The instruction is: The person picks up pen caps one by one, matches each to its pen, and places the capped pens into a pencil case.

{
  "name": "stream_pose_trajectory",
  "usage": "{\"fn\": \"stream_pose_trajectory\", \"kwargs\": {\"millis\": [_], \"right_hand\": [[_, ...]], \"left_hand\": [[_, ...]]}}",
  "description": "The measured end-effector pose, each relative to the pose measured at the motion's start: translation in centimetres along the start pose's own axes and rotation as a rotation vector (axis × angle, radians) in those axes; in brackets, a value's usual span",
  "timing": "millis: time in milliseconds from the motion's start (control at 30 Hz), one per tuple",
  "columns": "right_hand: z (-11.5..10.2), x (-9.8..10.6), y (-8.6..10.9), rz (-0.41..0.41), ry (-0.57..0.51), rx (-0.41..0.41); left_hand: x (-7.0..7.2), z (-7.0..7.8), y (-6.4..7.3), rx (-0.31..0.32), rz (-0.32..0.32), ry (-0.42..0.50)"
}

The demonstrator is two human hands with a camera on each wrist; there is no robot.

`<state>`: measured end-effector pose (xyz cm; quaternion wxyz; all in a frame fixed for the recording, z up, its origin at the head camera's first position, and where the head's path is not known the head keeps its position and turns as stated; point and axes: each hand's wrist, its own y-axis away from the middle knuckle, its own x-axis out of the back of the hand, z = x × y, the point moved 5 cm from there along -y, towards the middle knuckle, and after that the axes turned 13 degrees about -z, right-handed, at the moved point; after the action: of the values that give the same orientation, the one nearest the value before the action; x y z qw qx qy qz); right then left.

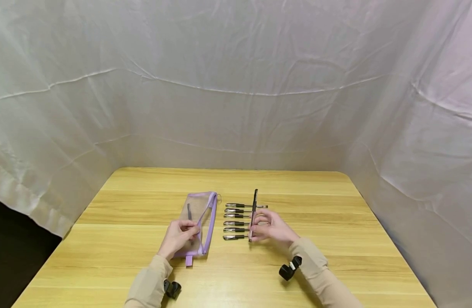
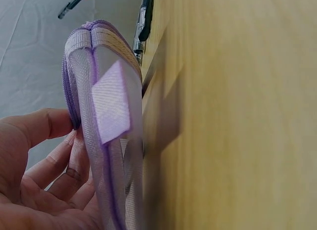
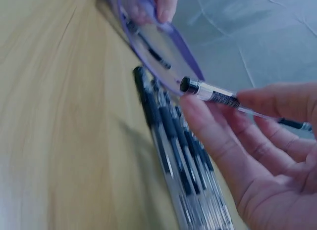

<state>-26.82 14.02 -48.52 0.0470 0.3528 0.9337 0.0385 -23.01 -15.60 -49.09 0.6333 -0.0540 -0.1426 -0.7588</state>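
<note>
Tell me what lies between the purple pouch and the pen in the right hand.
Head view: a strip of table, then the left ends of six pens in a row.

The head view looks forward and down across the bench (image 1: 320,209). Both wrist views, close to the fingers (image 2: 47,125), show it tilted and share the pouch (image 1: 210,226).

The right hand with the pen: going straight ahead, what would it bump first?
Probably the purple-edged pouch: the right hand seems raised above the row of pens. Depth is unclear; if lower, it would meet those pens first.
</note>
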Motion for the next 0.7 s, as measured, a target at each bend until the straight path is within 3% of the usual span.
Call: {"fn": "stream_pose_trajectory", "kwargs": {"millis": [400,700], "right_hand": [[-0.4,-0.3,-1.5,0.008,-0.151,-0.071],[-0.3,-1.1,-2.5,0.009,-0.194,-0.137]], "left_hand": [[0.0,-0.4,-0.3,-0.009,0.01,-0.014],[-0.1,0.2,0.0,-0.029,0.015,-0.025]]}}
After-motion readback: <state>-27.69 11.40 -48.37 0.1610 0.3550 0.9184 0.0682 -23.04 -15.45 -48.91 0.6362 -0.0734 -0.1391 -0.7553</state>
